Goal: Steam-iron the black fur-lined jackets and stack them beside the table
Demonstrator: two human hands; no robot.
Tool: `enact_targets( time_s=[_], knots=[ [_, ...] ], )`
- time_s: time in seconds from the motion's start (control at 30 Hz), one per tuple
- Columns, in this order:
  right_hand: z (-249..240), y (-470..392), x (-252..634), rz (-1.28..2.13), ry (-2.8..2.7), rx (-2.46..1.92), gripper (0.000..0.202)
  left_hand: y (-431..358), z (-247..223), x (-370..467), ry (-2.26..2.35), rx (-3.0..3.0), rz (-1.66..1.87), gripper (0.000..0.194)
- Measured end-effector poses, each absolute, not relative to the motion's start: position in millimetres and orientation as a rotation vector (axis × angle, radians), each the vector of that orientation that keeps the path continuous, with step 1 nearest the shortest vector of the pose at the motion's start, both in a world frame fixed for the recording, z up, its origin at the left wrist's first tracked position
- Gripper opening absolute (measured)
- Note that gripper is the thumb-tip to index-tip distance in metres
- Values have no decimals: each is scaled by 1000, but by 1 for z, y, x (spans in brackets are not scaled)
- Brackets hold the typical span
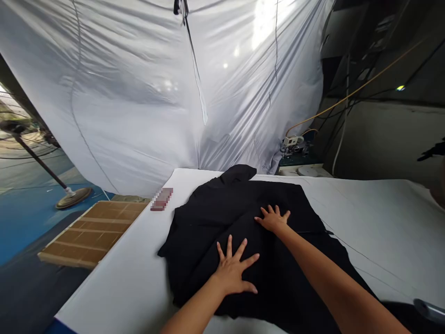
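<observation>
The black fabric (pixel 212 211), lying on the white table (pixel 144 273) under the left hand (pixel 232 271) and the right hand (pixel 274 219), both spread flat and gripping nothing, is probably soft, light and easily wrinkled, so it is best held by two separated outer edges.

You can read no text, label, brand, number or sign here. The small red item (pixel 162 199) at your white table (pixel 137 273)'s left edge, near its far left corner, is pixelated, hiding any print from you.
</observation>
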State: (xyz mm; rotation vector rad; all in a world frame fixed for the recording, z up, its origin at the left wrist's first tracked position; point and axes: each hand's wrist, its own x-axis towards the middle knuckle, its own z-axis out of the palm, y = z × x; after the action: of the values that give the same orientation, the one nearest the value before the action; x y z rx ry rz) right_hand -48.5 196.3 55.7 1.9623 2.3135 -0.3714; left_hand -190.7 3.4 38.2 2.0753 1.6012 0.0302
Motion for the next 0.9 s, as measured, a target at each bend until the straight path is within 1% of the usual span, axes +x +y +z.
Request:
enact_targets(
  time_s=[0.07,0.13,0.2,0.27,0.33,0.4,0.47,0.53,0.6,0.67,0.7,0.8,0.9],
  knots=[
    [48,208,-42,-372,2213,2034,65,10,42,-195,1598,2092,93,79],
    [36,214,-34,-207,2344,2091,67,15,43,-199,1614,2119,174,67],
    [20,216,-24,-100,2435,2117,65,18,39,-201,1603,2127,189,62],
    [6,219,-15,-163,2379,2132,64,20,34,-200,1545,2103,163,62],
    [-1,227,-11,-312,2230,2140,64,29,32,-201,1466,2058,127,61],
    [4,242,-15,-414,2099,2159,63,49,35,-206,1451,2024,138,51],
    [19,260,-28,-425,2153,2175,57,82,44,-223,1579,2033,261,39],
    [35,281,-47,-486,2393,2138,48,125,52,-251,1835,2039,461,35],
    [46,303,-67,-751,2542,2160,41,168,54,-285,2056,1992,519,37],
    [50,327,-86,-1042,2468,2309,39,202,46,-318,2146,1937,428,42],
    [49,339,-94,-1119,2398,2408,39,213,38,-332,2178,1868,346,46],
    [41,375,-112,-1145,2306,2602,45,225,5,-357,2278,1710,163,58],
    [29,406,-124,-1205,2246,2733,56,222,-24,-363,2364,1761,150,62]
  ],
)
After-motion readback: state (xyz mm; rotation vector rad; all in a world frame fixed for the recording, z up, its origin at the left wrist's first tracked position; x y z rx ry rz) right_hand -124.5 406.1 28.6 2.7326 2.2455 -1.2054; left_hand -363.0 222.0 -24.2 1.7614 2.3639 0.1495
